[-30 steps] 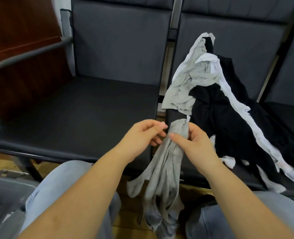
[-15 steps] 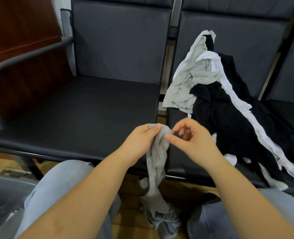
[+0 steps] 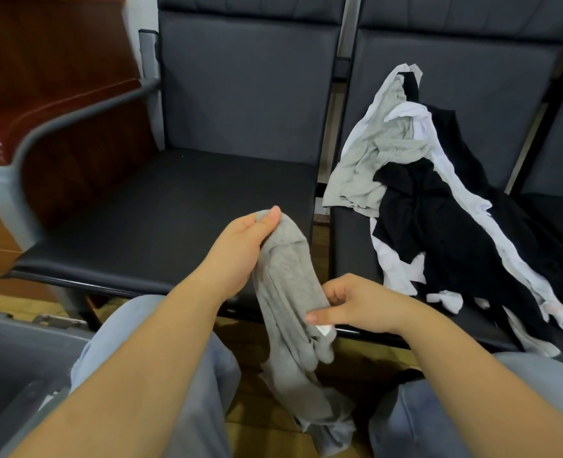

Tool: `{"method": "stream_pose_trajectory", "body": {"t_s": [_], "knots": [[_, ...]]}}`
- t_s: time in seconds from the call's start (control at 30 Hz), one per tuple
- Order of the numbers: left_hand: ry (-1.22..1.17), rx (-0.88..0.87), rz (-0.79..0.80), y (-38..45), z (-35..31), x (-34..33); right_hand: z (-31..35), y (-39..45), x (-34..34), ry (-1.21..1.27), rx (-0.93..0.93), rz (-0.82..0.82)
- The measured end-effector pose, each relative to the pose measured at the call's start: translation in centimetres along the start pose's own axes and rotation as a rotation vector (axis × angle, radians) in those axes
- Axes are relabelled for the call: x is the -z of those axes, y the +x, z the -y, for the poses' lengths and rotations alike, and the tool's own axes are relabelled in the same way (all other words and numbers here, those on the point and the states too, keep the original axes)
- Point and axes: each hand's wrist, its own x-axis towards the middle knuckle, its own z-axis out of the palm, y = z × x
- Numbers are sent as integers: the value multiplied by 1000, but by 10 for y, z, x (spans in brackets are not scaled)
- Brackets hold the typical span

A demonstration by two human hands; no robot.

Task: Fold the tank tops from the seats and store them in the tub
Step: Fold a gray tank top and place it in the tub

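A heap of grey, white and black tank tops (image 3: 438,206) sprawls over the right seat (image 3: 353,252), up against its backrest. Left of that heap, the left seat (image 3: 174,206) is bare, bounded by a grey armrest (image 3: 75,117) and a wooden panel (image 3: 42,61). The grey tub (image 3: 12,365) sits lower left, beside a jeans-clad knee. Nearer than the heap, a grey tank top (image 3: 286,292) hangs bunched and wrinkled between both knees. The left hand (image 3: 243,249) pinches its top end, thumb over fabric; the right hand (image 3: 356,302) pinches lower down, fingers curled.
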Motion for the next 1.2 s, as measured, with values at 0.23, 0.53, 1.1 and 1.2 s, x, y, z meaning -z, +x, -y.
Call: {"method": "stream_pose_trajectory", "body": {"t_s": [0.23, 0.53, 1.1, 1.2], "knots": [[9, -15, -395, -12, -23, 44, -4, -17, -5, -237, -208, 30], [122, -17, -465, -28, -34, 107, 32, -63, 59, -372, -264, -344], [66, 110, -111, -18, -67, 158, 89, -33, 105, 737, 222, -259], [714, 66, -129, -10, -62, 174, 90, -9, 109, 68, 5, -461]]}}
